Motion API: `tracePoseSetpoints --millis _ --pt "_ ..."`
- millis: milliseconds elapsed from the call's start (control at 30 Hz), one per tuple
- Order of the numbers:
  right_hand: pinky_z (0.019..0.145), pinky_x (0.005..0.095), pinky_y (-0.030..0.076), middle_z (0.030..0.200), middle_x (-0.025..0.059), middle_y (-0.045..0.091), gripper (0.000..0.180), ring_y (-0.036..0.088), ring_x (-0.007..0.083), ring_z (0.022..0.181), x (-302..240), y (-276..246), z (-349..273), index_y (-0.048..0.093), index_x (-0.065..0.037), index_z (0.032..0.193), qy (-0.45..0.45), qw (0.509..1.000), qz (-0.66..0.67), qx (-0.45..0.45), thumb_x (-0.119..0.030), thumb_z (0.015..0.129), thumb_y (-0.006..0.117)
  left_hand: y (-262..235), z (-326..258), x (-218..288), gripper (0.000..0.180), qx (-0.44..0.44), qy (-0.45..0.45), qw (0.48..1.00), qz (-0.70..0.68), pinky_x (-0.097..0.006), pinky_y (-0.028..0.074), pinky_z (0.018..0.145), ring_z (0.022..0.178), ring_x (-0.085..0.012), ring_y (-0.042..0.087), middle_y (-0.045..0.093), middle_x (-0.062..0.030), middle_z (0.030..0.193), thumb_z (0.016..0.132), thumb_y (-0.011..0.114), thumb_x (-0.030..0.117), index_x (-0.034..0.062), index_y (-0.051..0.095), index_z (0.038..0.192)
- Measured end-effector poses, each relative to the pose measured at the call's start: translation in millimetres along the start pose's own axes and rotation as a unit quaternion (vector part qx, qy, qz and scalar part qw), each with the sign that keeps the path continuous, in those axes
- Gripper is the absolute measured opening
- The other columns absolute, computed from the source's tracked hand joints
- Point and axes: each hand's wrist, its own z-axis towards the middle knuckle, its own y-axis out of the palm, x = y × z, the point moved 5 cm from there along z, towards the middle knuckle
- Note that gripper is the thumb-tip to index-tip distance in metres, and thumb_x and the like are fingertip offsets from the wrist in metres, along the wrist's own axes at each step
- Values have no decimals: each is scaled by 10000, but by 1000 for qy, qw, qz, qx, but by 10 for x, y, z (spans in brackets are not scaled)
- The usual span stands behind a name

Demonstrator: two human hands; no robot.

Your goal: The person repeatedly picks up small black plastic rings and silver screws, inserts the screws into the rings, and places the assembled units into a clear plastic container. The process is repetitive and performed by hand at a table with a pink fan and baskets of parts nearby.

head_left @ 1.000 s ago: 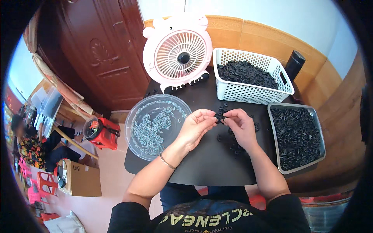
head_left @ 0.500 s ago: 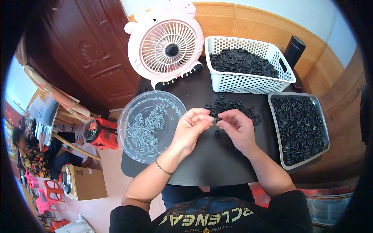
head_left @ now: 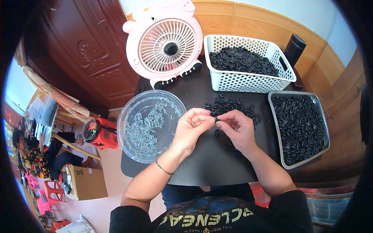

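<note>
Over the middle of the dark table (head_left: 202, 167), my hands meet fingertip to fingertip. My right hand (head_left: 240, 133) pinches a small black plastic piece (head_left: 216, 119) between thumb and forefinger. My left hand (head_left: 191, 130) is closed in a pinch against its other side; whatever lies between those fingertips is hidden. Just beyond my hands is a loose pile of similar black pieces (head_left: 233, 105). To the left stands a clear round plastic tub (head_left: 165, 134) holding many small silvery pin-like parts (head_left: 140, 134).
A white perforated basket (head_left: 248, 82) heaped with black pieces stands at the back right. Nearer, a shallow tray (head_left: 326, 136) holds more. A pink animal-shaped fan (head_left: 134, 50) and a black cylindrical container (head_left: 295, 48) stand behind. A person (head_left: 35, 159) sits far left, near a cardboard box (head_left: 89, 182).
My left fingertips have moved slightly right, closer against the black piece and my right fingertips. The small pale bit between the fingers no longer shows clearly.
</note>
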Motion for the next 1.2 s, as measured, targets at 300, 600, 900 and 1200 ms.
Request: tracePoseSetpoints --millis 300,600,900,1200 --pt "669 214 480 821 53 600 109 588 93 748 92 18 7 547 0 896 104 979 167 -45 -8 795 587 73 -42 92 210 -8 60 994 90 -215 468 739 792 -100 591 621 -64 834 785 594 -11 6 517 980" --pt "713 219 486 881 59 592 135 590 100 803 108 -9 10 546 5 941 106 983 143 -33 -21 811 568 52 -32 56 127 -14 0 992 124 -223 474 679 727 -111 581 608 -67 819 867 527 137 17 547 905" --pt "696 215 490 851 50 590 123 591 91 777 98 19 -9 551 6 926 110 983 142 -39 -14 805 565 55 -40 37 109 -13 6 990 143 -207 458 633 677 -85 561 595 -37 749 847 557 123 14 571 843" --pt "642 203 483 808 45 594 126 588 81 723 120 14 -11 552 1 905 130 980 144 -42 -21 787 591 98 -57 63 74 0 39 980 198 -192 459 641 685 -56 549 588 -9 735 836 561 75 3 564 854"
